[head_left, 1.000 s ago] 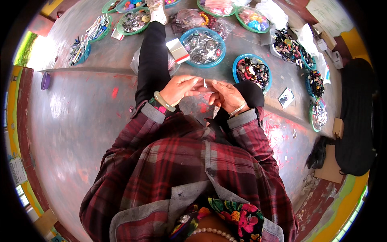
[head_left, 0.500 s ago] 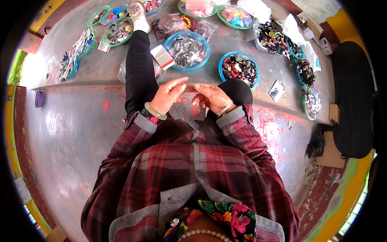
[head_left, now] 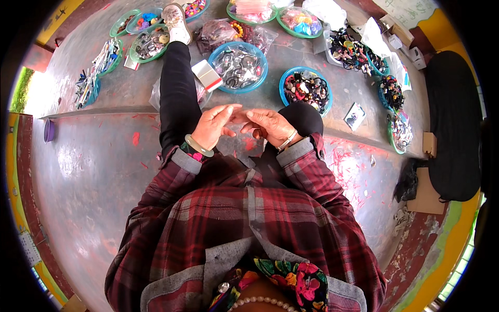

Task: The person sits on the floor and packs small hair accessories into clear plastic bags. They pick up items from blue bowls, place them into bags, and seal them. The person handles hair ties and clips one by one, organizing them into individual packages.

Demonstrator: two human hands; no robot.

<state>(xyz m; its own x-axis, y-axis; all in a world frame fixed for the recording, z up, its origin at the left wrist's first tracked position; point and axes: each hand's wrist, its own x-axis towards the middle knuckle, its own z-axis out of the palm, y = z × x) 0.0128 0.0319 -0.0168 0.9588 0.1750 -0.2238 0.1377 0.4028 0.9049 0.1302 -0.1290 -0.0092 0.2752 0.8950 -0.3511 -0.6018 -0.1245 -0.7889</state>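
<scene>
My left hand (head_left: 209,128) and my right hand (head_left: 271,126) are raised close together over my lap, with bent fingers. Their fingertips almost meet, and both are closed in a pinch. Whatever lies between them is too small and blurred to name. A pale bangle (head_left: 198,145) circles my left wrist, and a lighter band (head_left: 287,140) sits on the right. Beyond the hands are a blue basket of dark hair ties (head_left: 305,89) and a blue basket of clear-wrapped dark items (head_left: 239,67). A white box with a red stripe (head_left: 207,76) leans near my left leg.
Several baskets of small goods spread across the raised floor ahead, one holding pens (head_left: 106,57). A card (head_left: 355,116) lies to the right. A floor step (head_left: 104,113) crosses in front of me. A purple bucket (head_left: 49,130) stands far left; red scraps (head_left: 353,161) litter the floor.
My hands have drawn slightly closer together, and the left fingers have bent inward toward the right ones. The whole view has shifted a little.
</scene>
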